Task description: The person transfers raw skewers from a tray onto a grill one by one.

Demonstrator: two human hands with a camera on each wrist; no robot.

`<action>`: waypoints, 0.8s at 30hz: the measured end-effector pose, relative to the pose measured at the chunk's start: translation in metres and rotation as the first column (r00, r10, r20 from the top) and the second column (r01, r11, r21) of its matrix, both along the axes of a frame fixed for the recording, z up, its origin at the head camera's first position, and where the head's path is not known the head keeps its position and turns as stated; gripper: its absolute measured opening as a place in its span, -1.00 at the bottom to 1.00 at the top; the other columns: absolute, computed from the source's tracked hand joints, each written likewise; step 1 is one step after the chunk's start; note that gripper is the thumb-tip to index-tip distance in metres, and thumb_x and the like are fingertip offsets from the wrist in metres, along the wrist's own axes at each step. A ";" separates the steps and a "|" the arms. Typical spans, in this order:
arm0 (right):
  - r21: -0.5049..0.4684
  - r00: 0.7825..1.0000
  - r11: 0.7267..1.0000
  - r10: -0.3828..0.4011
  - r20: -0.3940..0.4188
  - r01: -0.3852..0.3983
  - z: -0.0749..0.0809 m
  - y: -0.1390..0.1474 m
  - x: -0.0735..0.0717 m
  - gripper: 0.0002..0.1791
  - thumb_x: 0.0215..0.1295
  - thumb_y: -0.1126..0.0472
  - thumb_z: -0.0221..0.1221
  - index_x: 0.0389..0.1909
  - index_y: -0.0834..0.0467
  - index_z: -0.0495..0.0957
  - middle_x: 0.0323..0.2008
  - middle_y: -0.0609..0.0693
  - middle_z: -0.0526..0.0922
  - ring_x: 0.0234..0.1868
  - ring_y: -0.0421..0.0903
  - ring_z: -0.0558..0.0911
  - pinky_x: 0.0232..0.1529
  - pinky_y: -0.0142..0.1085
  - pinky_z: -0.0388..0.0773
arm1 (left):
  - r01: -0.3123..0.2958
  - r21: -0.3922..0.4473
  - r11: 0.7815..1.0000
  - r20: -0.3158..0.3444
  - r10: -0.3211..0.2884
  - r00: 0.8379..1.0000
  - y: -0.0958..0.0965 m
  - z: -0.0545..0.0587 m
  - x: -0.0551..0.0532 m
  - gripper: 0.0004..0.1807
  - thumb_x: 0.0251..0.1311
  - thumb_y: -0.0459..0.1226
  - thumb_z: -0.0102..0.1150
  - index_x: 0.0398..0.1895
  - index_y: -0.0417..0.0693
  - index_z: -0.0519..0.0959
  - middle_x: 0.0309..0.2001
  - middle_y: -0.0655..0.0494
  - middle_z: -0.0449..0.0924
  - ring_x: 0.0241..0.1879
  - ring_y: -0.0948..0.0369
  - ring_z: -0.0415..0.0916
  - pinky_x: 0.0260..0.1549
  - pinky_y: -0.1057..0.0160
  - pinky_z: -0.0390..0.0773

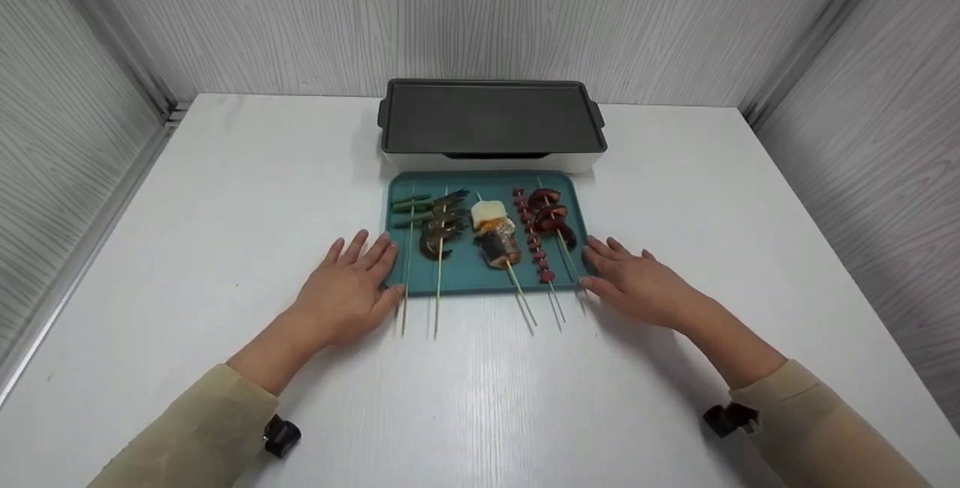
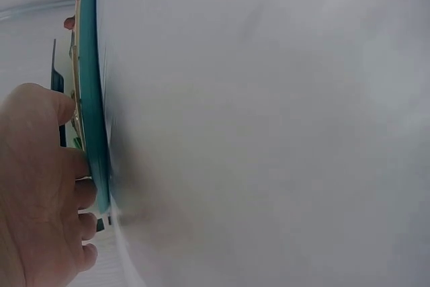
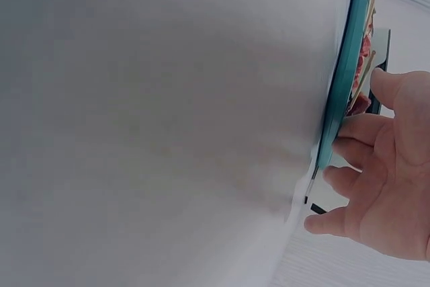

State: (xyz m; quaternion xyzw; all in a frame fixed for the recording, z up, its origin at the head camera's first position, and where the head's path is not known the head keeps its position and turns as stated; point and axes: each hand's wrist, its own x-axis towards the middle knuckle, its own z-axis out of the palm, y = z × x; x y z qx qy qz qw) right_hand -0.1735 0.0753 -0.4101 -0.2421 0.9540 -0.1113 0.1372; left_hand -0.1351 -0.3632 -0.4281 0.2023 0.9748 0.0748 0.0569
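A teal tray [image 1: 472, 278] lies on the table with several skewers on it, their sticks poking past its near edge. From left to right there are green vegetable pieces [image 1: 411, 205], shrimp [image 1: 444, 229], a thick skewer with a white block and a dark browned piece [image 1: 498, 242], small red pieces [image 1: 534, 241] and curled reddish-brown pieces [image 1: 553, 214]. My left hand [image 1: 349, 289] is at the tray's left edge, fingers spread and fairly straight, thumb near the front corner. Opposite it, my right hand [image 1: 634, 282] touches the right edge [image 3: 346, 65] with extended fingers.
Directly behind the tray stands a black flat griddle [image 1: 487, 117] on a white base. Pale wood-grain panels [image 1: 480, 16] rise at the back and both sides of the white table [image 1: 480, 405]. A small black device sits at each sleeve cuff.
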 end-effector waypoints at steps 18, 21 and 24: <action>-0.007 1.000 1.000 -0.017 0.009 0.017 0.003 0.000 0.002 -0.21 0.71 -0.21 -0.10 0.64 0.29 0.16 0.66 0.19 0.11 0.65 0.29 0.09 0.47 0.47 0.04 | 0.009 -0.016 1.000 0.020 -0.009 1.000 0.001 -0.002 -0.004 -0.21 0.65 0.07 -0.20 0.69 -0.26 0.07 0.69 -0.17 -0.03 0.67 -0.21 -0.21 0.59 -0.27 -0.19; -0.017 1.000 1.000 -0.014 0.016 0.015 0.002 0.000 0.002 -0.20 0.71 -0.21 -0.11 0.64 0.30 0.15 0.66 0.18 0.10 0.65 0.29 0.08 0.47 0.48 0.03 | 0.008 -0.010 1.000 0.022 -0.008 1.000 0.000 -0.001 -0.003 -0.22 0.65 0.07 -0.20 0.69 -0.25 0.08 0.68 -0.18 -0.02 0.67 -0.22 -0.20 0.59 -0.28 -0.18; -0.033 1.000 0.999 -0.014 0.022 0.015 0.001 -0.001 0.001 -0.20 0.71 -0.22 -0.12 0.64 0.31 0.15 0.67 0.17 0.09 0.65 0.28 0.07 0.46 0.49 0.02 | 0.005 -0.006 1.000 0.023 -0.005 1.000 -0.001 -0.001 -0.002 -0.23 0.65 0.06 -0.19 0.69 -0.25 0.09 0.68 -0.18 0.00 0.67 -0.22 -0.19 0.59 -0.28 -0.18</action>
